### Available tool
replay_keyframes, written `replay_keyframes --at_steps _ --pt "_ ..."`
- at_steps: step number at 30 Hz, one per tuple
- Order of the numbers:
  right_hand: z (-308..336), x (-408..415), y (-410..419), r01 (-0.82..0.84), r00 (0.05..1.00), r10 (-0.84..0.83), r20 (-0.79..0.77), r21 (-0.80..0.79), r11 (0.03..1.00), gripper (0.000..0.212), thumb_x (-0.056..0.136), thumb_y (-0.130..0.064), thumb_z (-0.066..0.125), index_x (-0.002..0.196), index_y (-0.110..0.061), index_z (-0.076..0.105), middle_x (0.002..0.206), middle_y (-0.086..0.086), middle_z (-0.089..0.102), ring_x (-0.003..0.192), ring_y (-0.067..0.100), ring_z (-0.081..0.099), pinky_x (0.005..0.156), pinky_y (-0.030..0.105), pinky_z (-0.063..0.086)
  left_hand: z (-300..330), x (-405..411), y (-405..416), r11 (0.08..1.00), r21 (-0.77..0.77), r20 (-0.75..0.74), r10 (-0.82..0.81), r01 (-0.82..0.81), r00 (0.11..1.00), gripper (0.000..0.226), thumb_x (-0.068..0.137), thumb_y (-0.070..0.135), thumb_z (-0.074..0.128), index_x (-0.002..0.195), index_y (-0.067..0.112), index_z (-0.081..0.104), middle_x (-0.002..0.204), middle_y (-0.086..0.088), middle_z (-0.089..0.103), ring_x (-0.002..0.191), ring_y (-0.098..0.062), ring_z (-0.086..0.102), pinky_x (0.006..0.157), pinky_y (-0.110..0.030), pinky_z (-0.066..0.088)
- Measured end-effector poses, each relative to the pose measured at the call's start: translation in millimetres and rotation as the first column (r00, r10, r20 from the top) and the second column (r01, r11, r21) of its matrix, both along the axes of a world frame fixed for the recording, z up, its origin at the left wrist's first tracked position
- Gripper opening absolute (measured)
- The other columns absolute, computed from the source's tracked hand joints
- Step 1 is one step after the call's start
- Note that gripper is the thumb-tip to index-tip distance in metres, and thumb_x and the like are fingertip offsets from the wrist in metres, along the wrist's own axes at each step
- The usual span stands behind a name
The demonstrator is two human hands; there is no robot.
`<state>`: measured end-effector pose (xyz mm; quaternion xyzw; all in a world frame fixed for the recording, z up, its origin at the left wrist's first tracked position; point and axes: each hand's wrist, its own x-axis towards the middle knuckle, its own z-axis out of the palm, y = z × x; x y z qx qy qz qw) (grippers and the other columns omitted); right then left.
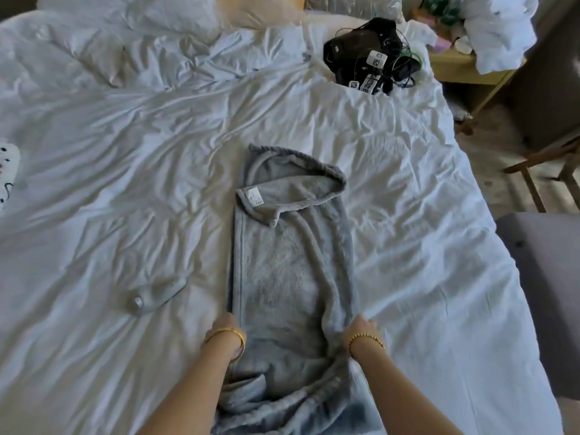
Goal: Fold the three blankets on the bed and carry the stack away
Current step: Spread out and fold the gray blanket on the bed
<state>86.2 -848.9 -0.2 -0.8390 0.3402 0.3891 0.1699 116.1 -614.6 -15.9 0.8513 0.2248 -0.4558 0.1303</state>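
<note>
— Where are your hands right now?

— My left hand is clamped on the left long edge of the grey fleece blanket, and my right hand has the right edge bunched in its curled fingers. Both grips sit at the near part of the strip, one on each side, wrists just behind.

— And the blanket itself?

— It runs away from me as a narrow folded strip over the white bed sheet, its far end rumpled, with a corner and its care label turned back. The near end spills loosely towards me between my forearms. I see only this one blanket here.

— What could spoil it?

— I reckon the far end is the weak spot: if I lift or fold from here, that turned-back corner will get trapped inside and the fold will come out lumpy. The right edge is already gathered under my fingers, so pulling unevenly could skew the strip.

— Anything in the way?

— A small pale bottle lies just left of the blanket, near my left hand; dragging the fleece sideways might roll it. The black pouch with cables sits well apart at the far right.
</note>
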Motion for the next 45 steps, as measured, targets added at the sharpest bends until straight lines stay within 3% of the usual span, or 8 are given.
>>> replay_keyframes --at_steps 8,12,19,27,29,32,39,45 --pt "-13 139 21 -0.251 0.865 0.263 0.427 -0.086 0.964 0.040 0.094 -0.009 0.038 0.133 -0.012 0.037 0.137 0.011 0.039 0.126 0.029 0.038 0.103 0.040 0.037 -4 140 -25 0.981 -0.012 0.433 -0.172 0.196 0.885 0.050 0.094 0.021 0.049 0.140 0.013 0.030 0.132 -0.014 0.049 0.117 -0.031 0.051 0.095 -0.039 0.047" --pt "-41 200 32 -0.364 0.725 0.401 0.560 -0.183 0.913 0.049 0.090 -0.004 0.041 0.137 -0.015 0.033 0.139 0.009 0.037 0.125 0.028 0.037 0.100 0.038 0.036 -28 199 -32 0.897 0.117 0.619 -0.401 0.426 0.675 0.050 0.091 0.024 0.055 0.135 0.015 0.034 0.128 -0.013 0.050 0.115 -0.031 0.050 0.091 -0.041 0.047" --pt "-90 256 33 -0.534 0.582 0.637 0.505 -0.353 0.768 0.056 0.087 -0.006 0.045 0.140 -0.016 0.033 0.147 0.003 0.031 0.143 0.021 0.015 0.116 0.046 0.003 -72 246 -45 0.679 0.374 0.591 -0.699 0.632 0.402 0.039 0.084 0.034 0.053 0.118 0.015 0.047 0.120 -0.005 0.049 0.113 -0.026 0.045 0.090 -0.036 0.036" --pt "-84 321 14 -0.412 0.531 0.547 0.647 -0.367 0.834 0.027 0.084 0.001 0.044 0.109 -0.005 0.053 0.104 0.013 0.061 0.103 0.032 0.054 0.101 0.040 0.029 -61 334 -43 0.949 0.062 0.856 -0.210 0.310 0.473 0.024 0.092 0.015 0.044 0.113 0.004 0.043 0.103 -0.019 0.060 0.079 -0.035 0.057 0.053 -0.031 0.032" --pt "-72 346 19 -0.308 0.531 0.411 0.741 -0.284 0.908 0.023 0.084 0.004 0.043 0.106 -0.001 0.050 0.100 0.020 0.062 0.097 0.036 0.056 0.090 0.041 0.036 -57 359 -43 0.922 -0.165 0.828 -0.062 0.349 0.557 0.041 0.091 0.025 0.051 0.124 0.007 0.036 0.121 -0.017 0.052 0.093 -0.032 0.056 0.065 -0.031 0.042" --pt "-62 378 20 -0.146 0.637 0.168 0.752 -0.096 0.985 0.019 0.098 -0.015 0.035 0.107 -0.003 0.046 0.105 0.022 0.063 0.096 0.039 0.058 0.076 0.038 0.041 -61 376 -34 0.801 -0.118 0.700 -0.352 0.587 0.621 0.079 0.078 0.035 0.070 0.137 0.016 0.021 0.137 -0.013 0.034 0.110 -0.028 0.052 0.085 -0.033 0.046" --pt "-77 390 -3 -0.207 0.772 0.186 0.608 -0.037 0.978 0.030 0.098 -0.031 0.038 0.110 -0.009 0.055 0.108 0.019 0.064 0.100 0.035 0.059 0.082 0.037 0.047 -69 393 -20 0.851 -0.494 0.573 0.164 0.179 0.803 0.029 0.094 0.036 0.049 0.116 0.017 0.054 0.116 -0.007 0.059 0.104 -0.022 0.055 0.080 -0.026 0.039" --pt "-74 405 3 -0.267 0.683 0.229 0.693 -0.054 0.962 0.025 0.097 -0.030 0.041 0.104 -0.010 0.055 0.103 0.014 0.066 0.092 0.032 0.061 0.077 0.035 0.049 -71 420 -23 0.981 -0.194 0.735 0.128 0.026 0.666 0.041 0.100 0.030 0.033 0.097 -0.004 0.056 0.107 -0.027 0.060 0.100 -0.038 0.055 0.073 -0.034 0.036"
